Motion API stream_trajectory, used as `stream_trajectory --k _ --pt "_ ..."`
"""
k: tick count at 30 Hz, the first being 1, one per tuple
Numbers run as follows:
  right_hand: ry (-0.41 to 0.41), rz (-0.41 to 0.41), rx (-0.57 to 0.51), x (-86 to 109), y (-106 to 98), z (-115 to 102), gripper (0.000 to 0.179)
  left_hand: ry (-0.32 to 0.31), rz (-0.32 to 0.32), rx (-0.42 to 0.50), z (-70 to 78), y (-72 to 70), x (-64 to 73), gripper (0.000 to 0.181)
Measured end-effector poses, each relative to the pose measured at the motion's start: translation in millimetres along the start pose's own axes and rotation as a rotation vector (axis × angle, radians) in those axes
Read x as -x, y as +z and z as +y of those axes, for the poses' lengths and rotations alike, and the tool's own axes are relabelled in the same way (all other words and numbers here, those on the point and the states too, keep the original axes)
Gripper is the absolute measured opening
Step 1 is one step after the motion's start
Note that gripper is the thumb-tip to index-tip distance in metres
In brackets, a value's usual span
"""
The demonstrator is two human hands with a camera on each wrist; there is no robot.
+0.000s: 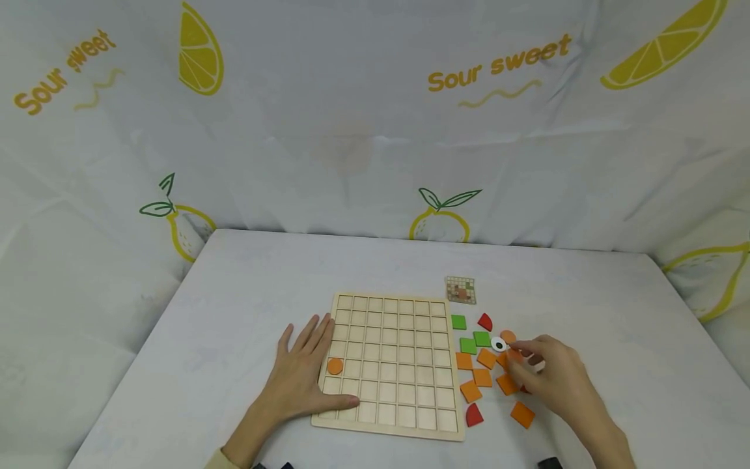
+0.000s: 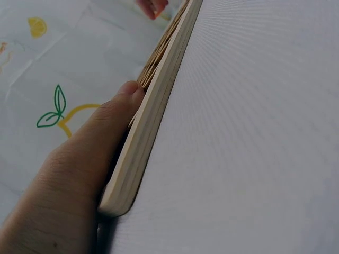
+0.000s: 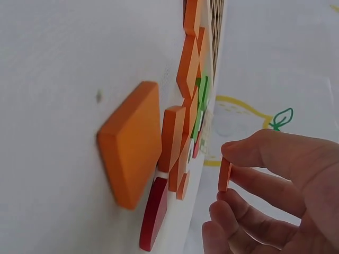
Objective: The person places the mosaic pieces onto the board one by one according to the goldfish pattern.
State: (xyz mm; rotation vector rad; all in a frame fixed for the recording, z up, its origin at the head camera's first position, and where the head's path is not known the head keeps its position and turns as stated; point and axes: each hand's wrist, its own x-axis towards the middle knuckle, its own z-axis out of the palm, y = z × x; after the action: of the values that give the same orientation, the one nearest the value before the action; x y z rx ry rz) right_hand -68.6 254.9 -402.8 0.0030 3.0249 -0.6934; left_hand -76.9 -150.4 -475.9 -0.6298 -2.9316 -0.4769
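Note:
A wooden grid board [image 1: 388, 435] lies flat on the table, with an orange disc [image 1: 334, 366] in one square near its left edge. My left hand [image 1: 301, 378] rests spread on the board's left side, fingers straight, its thumb [image 2: 114, 114] across the lower squares. My right hand [image 1: 547, 368] is over the loose pieces right of the board. Between thumb and fingers it pinches a thin orange piece [image 3: 225, 174], held above the table; its outline cannot be made out edge-on. Close by its fingertips lies a white disc with a black centre [image 1: 499, 344].
Several orange squares [image 1: 523, 415], green squares [image 1: 459, 322] and red quarter-circle pieces [image 1: 474, 415] lie right of the board. A small card with a grid picture [image 1: 461, 290] is beyond the board's far right corner. A lemon-print cloth [image 1: 346, 130] hangs behind the table [image 1: 263, 273].

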Motion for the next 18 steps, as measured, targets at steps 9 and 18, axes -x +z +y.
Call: stream_trajectory --k 9,18 --pt "-0.078 0.056 -0.058 -2.3 6.8 -19.0 0.026 0.004 0.003 -0.002 -0.3 1.3 -0.5 0.138" --pt "-0.145 0.071 -0.104 -6.2 10.4 -37.9 0.024 -0.002 -0.003 -0.011 -1.3 2.5 -0.2 0.138"
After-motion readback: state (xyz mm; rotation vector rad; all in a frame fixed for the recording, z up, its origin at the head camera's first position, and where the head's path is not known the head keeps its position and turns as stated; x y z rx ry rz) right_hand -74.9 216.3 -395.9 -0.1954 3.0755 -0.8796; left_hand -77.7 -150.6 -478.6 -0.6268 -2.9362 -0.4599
